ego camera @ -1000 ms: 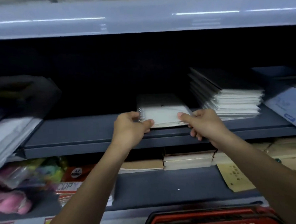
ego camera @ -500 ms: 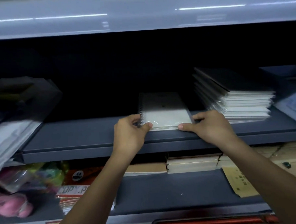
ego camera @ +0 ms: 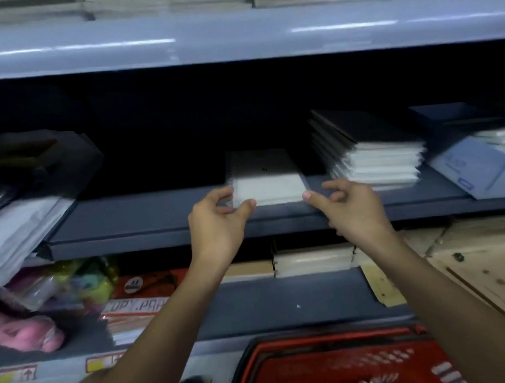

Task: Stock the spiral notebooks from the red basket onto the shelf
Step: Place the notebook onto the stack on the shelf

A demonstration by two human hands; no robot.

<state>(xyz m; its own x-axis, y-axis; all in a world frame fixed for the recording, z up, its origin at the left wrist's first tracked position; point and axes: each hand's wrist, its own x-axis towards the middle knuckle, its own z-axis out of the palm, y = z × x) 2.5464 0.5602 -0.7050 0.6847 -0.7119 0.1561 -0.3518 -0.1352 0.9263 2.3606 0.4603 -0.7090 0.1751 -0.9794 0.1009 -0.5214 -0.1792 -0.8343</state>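
Since a second ago both hands have let go of the notebooks (ego camera: 267, 187) and drawn back a little. Nearest, the basket (ego camera: 336, 362) sits low, with more stock dimly visible inside. The left hand (ego camera: 217, 219) and right hand (ego camera: 354, 209) hover with fingers loosely curled, each grip empty, thumbs just beside the stack's front corners. The stack lies flat near the shelf (ego camera: 159, 216) lip, a dark pile (ego camera: 369, 156) close on its right, bare room to its left. This placement looks finished; next likely comes a reach down for more.
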